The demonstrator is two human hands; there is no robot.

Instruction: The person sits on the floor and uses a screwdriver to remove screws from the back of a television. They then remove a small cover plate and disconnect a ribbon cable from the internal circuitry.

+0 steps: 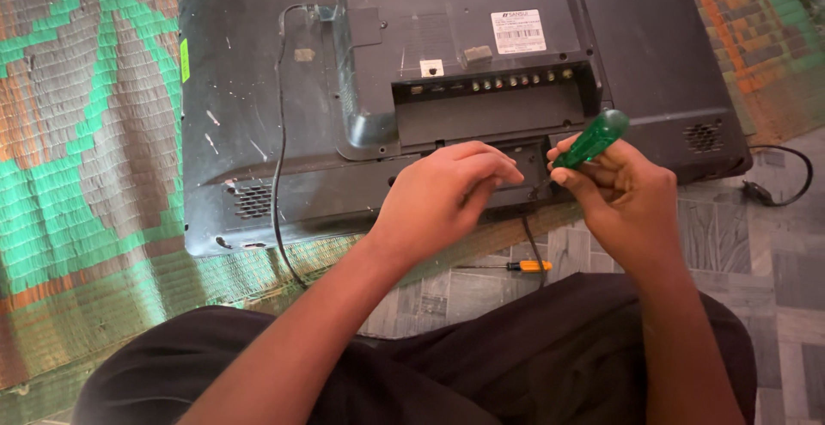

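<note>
Near edge of frame: person's lap in dark trousers. Just beyond, a small orange-handled screwdriver (526,266) lies on the grey tiled floor (730,244), lower centre. Right hand (623,193), grip clenched on a green-handled screwdriver (591,140), handle tilted up-right, tip toward the TV's lower edge. Left hand (447,193) just beside it, fingers curled, resting on that same edge; can't tell if it holds anything. Flat-screen TV (258,90) lies face down, back panel up, on a green-orange woven mat (77,133). Black cable (278,133) runs down its back.

Television (258,90): face down on mat (77,133) — near edge over floor (756,253).
Small screwdriver (516,266): on floor — before television's near edge.
</note>
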